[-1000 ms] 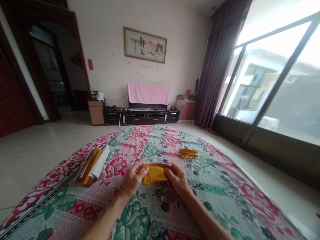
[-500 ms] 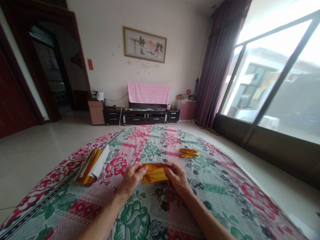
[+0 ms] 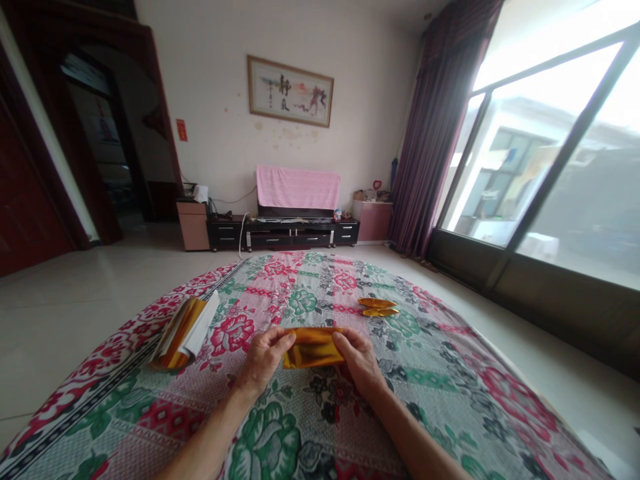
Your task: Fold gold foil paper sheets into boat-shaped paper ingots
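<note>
A shiny gold foil paper sheet (image 3: 315,350) is stretched between my two hands, a little above the flowered cloth. My left hand (image 3: 267,350) pinches its upper left corner between thumb and fingers. At the upper right edge my right hand (image 3: 357,353) grips it the same way, thumb on the near face. Beyond my right hand lie two folded gold foil pieces (image 3: 379,307), boat-like in outline, side by side. To the left rests a curled stack of gold and white foil paper (image 3: 183,333).
The patterned cloth (image 3: 330,287) covers a rounded surface in front of me. Past it stand a low black TV cabinet (image 3: 290,237) and a screen under a pink cloth (image 3: 299,187). A purple curtain (image 3: 425,133) and large windows are at the right.
My right thumb has shifted slightly to the right along the gold sheet, so more of its face shows. The folded pieces and the stack stay where they were.
</note>
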Demonstrator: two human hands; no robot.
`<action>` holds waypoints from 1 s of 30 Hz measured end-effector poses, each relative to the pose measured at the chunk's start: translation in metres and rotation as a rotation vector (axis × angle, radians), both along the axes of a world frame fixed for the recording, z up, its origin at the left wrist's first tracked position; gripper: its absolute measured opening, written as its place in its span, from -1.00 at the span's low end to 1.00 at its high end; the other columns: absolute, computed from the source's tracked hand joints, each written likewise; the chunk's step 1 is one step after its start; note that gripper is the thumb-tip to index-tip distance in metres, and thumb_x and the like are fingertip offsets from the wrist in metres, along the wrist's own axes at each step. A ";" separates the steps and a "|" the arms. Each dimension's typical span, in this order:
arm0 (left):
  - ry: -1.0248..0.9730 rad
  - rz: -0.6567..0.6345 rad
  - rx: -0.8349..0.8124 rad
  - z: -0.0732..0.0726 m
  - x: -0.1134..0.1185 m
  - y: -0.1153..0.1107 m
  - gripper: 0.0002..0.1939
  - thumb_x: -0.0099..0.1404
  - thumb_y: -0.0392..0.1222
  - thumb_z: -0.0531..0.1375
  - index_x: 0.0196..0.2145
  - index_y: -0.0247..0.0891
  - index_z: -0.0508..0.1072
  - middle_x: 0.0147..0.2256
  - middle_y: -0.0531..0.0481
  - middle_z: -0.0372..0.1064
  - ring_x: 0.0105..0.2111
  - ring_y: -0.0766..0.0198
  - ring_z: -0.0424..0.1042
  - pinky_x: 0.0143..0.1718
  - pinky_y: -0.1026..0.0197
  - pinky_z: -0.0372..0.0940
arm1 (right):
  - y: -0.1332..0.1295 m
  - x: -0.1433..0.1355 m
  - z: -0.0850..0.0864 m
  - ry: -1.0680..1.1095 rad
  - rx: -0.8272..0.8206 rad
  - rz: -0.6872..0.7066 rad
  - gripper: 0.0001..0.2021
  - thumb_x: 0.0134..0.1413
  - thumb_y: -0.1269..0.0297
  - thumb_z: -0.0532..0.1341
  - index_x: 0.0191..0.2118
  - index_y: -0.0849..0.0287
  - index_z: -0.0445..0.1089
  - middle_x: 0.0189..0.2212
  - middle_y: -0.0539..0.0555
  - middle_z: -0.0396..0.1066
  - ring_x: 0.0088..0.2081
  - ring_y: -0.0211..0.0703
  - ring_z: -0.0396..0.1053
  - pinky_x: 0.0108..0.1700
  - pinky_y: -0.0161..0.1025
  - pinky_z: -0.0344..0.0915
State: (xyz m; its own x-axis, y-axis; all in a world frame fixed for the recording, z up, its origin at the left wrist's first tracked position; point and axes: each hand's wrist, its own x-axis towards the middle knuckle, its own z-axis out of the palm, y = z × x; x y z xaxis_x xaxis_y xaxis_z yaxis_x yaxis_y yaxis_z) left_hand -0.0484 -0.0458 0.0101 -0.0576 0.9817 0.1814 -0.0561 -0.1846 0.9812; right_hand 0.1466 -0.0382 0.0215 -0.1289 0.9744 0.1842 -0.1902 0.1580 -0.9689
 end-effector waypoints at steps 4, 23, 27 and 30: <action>0.027 0.014 -0.008 0.002 0.001 -0.001 -0.74 0.04 -0.02 0.22 -0.52 -0.30 0.41 -0.57 0.09 0.33 -0.54 0.33 0.26 -0.47 0.32 0.15 | -0.001 0.000 0.001 0.016 0.005 -0.015 -0.72 -0.12 0.07 0.28 -0.37 0.20 0.44 -0.50 0.01 0.44 -0.46 -0.21 0.35 -0.40 -0.34 0.27; 0.037 0.019 0.010 -0.005 -0.002 0.002 -0.78 0.05 -0.08 0.22 -0.49 -0.32 0.44 -0.55 0.07 0.33 -0.52 0.33 0.27 -0.47 0.33 0.17 | -0.003 0.003 0.006 -0.063 0.043 -0.055 -0.71 -0.11 0.05 0.25 -0.47 0.22 0.41 -0.58 -0.03 0.35 -0.53 -0.29 0.25 -0.46 -0.38 0.20; 0.034 0.008 0.016 -0.005 -0.002 0.002 -0.78 0.07 -0.08 0.22 -0.50 -0.32 0.43 -0.56 0.08 0.31 -0.52 0.34 0.26 -0.47 0.34 0.16 | -0.003 0.004 0.005 -0.055 0.051 -0.060 -0.72 -0.09 0.07 0.24 -0.51 0.22 0.39 -0.62 -0.06 0.31 -0.55 -0.32 0.21 -0.48 -0.41 0.17; 0.044 0.007 0.014 -0.004 -0.002 0.002 -0.78 0.06 -0.08 0.22 -0.50 -0.32 0.43 -0.55 0.08 0.32 -0.51 0.34 0.26 -0.46 0.34 0.17 | -0.003 0.003 0.005 -0.055 0.045 -0.057 -0.72 -0.10 0.06 0.25 -0.49 0.22 0.40 -0.60 -0.05 0.33 -0.54 -0.31 0.22 -0.46 -0.40 0.18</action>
State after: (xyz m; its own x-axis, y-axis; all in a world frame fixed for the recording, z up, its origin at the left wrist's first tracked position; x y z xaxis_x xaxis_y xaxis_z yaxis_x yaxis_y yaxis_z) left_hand -0.0504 -0.0437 0.0059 -0.0564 0.9786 0.1979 -0.0110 -0.1988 0.9800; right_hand 0.1498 -0.0410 0.0270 -0.0846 0.9713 0.2223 -0.1268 0.2108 -0.9693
